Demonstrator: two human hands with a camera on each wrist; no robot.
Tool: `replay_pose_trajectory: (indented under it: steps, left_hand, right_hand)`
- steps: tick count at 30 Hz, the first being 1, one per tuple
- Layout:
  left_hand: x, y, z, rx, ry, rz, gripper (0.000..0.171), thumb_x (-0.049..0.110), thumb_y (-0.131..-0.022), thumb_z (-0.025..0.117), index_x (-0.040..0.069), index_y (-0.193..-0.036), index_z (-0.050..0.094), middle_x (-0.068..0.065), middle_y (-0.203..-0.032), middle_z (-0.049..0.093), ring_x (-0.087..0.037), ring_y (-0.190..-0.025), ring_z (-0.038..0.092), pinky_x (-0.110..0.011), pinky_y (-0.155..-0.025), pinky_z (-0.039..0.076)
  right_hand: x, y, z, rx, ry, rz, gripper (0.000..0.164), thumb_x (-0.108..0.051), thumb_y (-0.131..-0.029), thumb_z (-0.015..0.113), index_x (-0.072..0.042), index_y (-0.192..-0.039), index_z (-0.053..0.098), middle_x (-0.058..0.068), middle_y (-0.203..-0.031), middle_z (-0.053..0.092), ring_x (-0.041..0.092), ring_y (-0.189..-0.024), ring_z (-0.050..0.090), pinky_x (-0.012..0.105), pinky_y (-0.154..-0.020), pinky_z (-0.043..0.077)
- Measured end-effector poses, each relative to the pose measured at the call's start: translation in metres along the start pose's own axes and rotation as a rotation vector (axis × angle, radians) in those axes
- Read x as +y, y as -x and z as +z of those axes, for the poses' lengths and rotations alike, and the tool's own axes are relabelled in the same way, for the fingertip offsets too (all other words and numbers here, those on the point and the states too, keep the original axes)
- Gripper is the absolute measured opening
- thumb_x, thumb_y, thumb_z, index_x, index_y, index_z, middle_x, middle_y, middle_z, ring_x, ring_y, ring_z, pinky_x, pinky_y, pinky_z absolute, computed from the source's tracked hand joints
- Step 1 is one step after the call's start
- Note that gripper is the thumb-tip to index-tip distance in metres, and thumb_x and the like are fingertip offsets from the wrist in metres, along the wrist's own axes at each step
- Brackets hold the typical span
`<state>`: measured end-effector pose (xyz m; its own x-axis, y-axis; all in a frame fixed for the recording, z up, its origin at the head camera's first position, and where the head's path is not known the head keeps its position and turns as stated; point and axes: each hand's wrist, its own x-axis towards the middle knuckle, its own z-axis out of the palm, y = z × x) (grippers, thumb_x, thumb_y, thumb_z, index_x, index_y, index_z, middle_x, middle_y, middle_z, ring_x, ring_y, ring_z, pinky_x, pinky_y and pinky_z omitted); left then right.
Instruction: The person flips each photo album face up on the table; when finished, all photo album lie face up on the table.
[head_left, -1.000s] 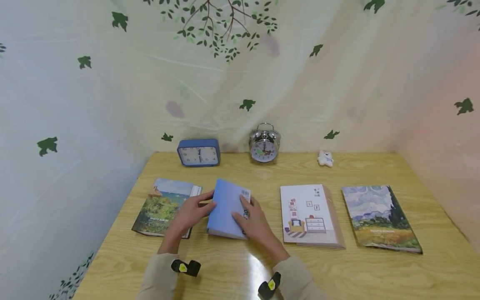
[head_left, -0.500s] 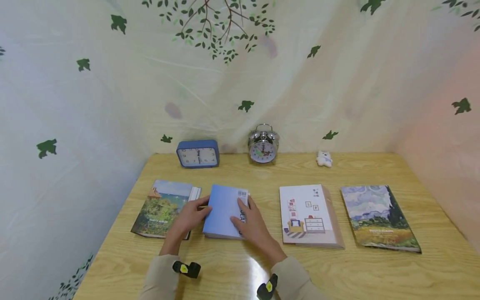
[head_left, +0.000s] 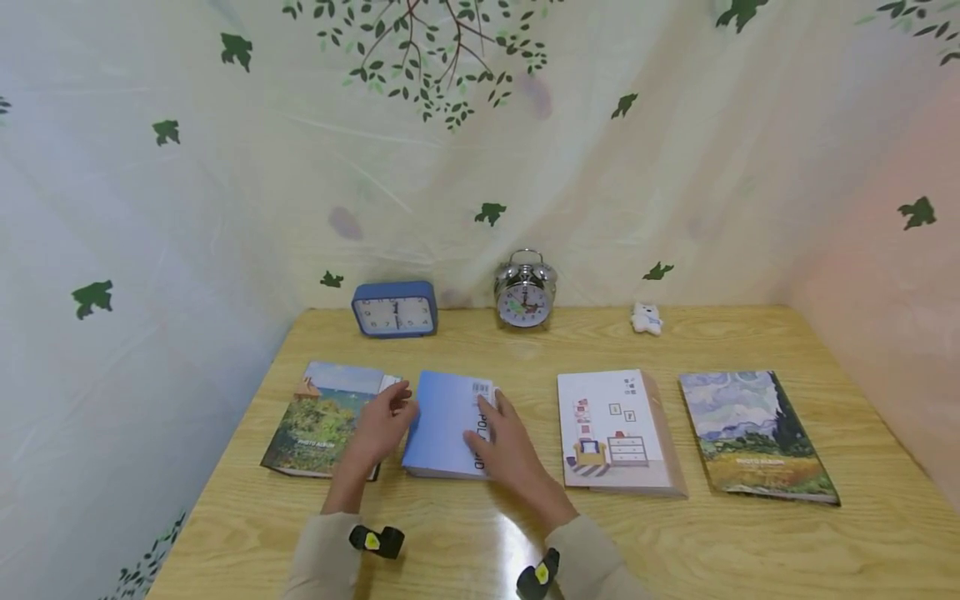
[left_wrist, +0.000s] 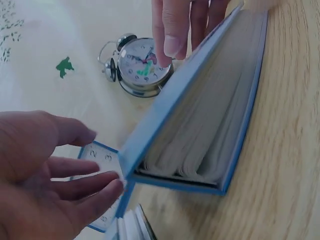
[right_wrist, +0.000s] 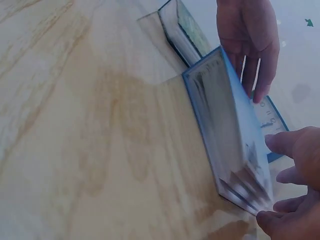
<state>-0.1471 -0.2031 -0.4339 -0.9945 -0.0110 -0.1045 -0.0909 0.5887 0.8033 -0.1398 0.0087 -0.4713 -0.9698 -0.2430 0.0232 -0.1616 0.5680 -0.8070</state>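
A blue photo album (head_left: 446,425) with "POLAROID"-like lettering, partly covered by a hand, lies on the table with its cover up. My right hand (head_left: 517,454) rests at its right edge, thumb and index finger extended over the cover. In the right wrist view, the right fingers (right_wrist: 287,205) reach the corner of the pages. My left hand (head_left: 378,429) is just off the album's spine, fingers loosely bent and holding nothing. It overlaps a landscape photo album (head_left: 318,417) on the left. The left wrist view shows a gap between the left fingers (left_wrist: 90,187) and most of the spine.
To the right lie a white album with furniture drawings (head_left: 615,429) and another landscape album (head_left: 757,433). A blue clock (head_left: 395,310), a silver twin-bell alarm clock (head_left: 526,292) and a small white bear figure (head_left: 647,319) stand along the table's back, before a leaf-print curtain (head_left: 420,192).
The blue album has gone from tilted to lying flat, shifting slightly left. My left hand has let go of its spine and drawn off to the left; my right hand stays on its right side.
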Motion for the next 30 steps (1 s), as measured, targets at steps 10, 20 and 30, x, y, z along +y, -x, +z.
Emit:
replay_pose_trajectory:
  steps: [10,20,30]
  left_hand:
    - [0.034,0.003,0.018,0.184,0.059,0.086,0.044,0.018,-0.094,0.060,0.004,-0.135,0.051,-0.015,-0.130,0.058,-0.030,-0.120,0.055,-0.041,-0.096,0.049]
    - [0.052,0.004,0.057,0.084,0.142,0.167,0.042,0.014,-0.091,0.064,-0.002,-0.128,0.056,-0.017,-0.122,0.062,-0.028,-0.110,0.061,-0.037,-0.094,0.051]
    - [0.070,0.008,0.103,-0.126,0.189,0.217,0.049,0.020,-0.094,0.061,-0.001,-0.136,0.048,-0.020,-0.129,0.056,-0.030,-0.113,0.058,-0.039,-0.093,0.051]
  right_hand:
    - [0.008,0.003,-0.041,0.109,0.010,-0.003,0.060,-0.026,-0.092,0.063,-0.004,-0.144,0.041,0.023,-0.154,0.025,0.043,-0.137,0.032,0.059,-0.108,0.032]
    - [0.029,0.021,-0.096,0.179,0.016,0.008,0.057,-0.024,-0.095,0.060,-0.002,-0.144,0.041,0.026,-0.153,0.024,0.047,-0.137,0.030,0.060,-0.107,0.033]
    - [0.062,0.042,-0.141,0.216,0.128,0.063,0.060,-0.028,-0.097,0.056,0.001,-0.145,0.036,0.029,-0.153,0.018,0.050,-0.137,0.024,0.066,-0.103,0.031]
